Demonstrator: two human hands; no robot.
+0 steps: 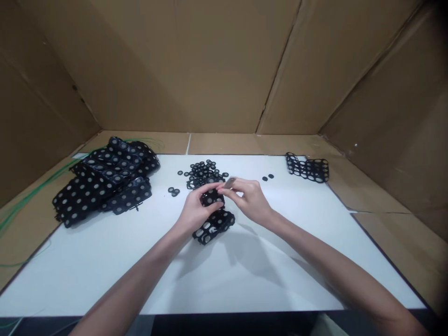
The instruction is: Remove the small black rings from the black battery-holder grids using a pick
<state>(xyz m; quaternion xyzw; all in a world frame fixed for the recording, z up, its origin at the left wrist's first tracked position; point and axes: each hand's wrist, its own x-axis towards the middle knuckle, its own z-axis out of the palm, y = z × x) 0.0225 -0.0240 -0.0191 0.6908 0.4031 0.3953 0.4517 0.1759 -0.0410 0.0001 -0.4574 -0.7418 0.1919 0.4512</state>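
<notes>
My left hand [195, 208] is closed around a black sheet [213, 227] dotted with round grey-centred discs. The sheet's lower end hangs toward me and shows several open round holes. Between the thumb and fingers of my right hand [252, 199] is a small flat greyish piece [229, 182], whose exact kind I cannot make out. The fingertips of both hands meet at the sheet's upper edge. Just beyond them lies a heap of loose black rings with grey centres [201, 171], partly hidden by my left hand.
A large pile of dotted black sheets [101, 182] lies at the left of the white table [140, 261]. An emptied black lattice sheet [308, 168] sits at the far right, with two dark discs [268, 178] nearby. Cardboard walls [224, 65] enclose the table; green strings [42, 179] trail at left.
</notes>
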